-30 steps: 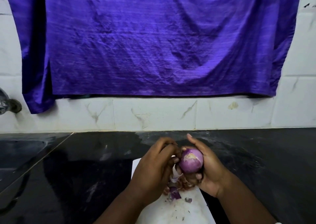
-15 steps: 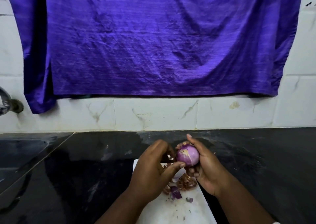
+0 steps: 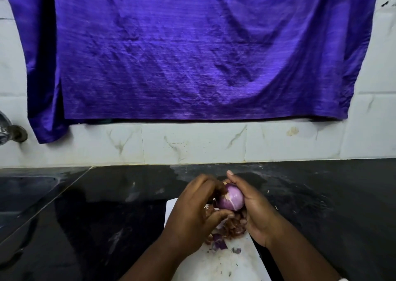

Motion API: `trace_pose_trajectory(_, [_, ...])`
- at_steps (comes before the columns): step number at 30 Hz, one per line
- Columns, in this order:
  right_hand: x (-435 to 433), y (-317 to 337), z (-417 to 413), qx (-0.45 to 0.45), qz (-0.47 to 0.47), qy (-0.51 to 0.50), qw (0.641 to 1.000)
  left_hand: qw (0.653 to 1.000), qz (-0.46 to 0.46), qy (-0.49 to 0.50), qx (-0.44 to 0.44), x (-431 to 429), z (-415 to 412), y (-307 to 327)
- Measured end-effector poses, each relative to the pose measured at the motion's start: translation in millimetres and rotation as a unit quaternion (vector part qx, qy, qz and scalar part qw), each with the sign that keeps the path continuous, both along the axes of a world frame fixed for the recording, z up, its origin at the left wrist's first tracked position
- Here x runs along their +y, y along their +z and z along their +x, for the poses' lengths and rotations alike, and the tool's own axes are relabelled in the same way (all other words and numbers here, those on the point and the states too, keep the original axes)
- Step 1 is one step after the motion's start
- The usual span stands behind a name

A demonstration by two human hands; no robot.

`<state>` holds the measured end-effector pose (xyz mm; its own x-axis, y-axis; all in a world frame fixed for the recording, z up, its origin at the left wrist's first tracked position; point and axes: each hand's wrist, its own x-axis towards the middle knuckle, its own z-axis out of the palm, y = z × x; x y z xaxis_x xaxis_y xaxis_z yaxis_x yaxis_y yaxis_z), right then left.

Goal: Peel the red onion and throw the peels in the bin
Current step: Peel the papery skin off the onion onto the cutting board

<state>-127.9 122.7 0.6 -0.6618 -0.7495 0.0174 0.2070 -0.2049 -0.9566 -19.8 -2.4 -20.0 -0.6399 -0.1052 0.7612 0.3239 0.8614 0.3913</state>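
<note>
Onion peels lie heaped on the white board nearest the camera. Just above them the right hand curls round the onion, holding it off the board, while the left hand pinches at its side with thumb and fingertips. Most of the bulb looks bare and glossy, with a pale papery patch near the top, so peeling seems nearly done. Beyond, on the black counter, no bin shows; binning the peels is left.
</note>
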Motion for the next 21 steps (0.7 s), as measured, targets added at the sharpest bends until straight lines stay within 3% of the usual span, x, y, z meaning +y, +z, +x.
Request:
trace_pose_trajectory(13, [2.1, 7.0, 7.7, -0.013, 0.001, -0.011, 1.0, 1.0, 0.004, -0.011, 0.011, 1.4, 0.5, 0.2])
trace_pose_trajectory(21, [3.6, 2.7, 1.9, -0.009, 0.051, -0.019, 0.998, 0.999, 0.033, -0.014, 0.014, 1.4, -0.8, -0.7])
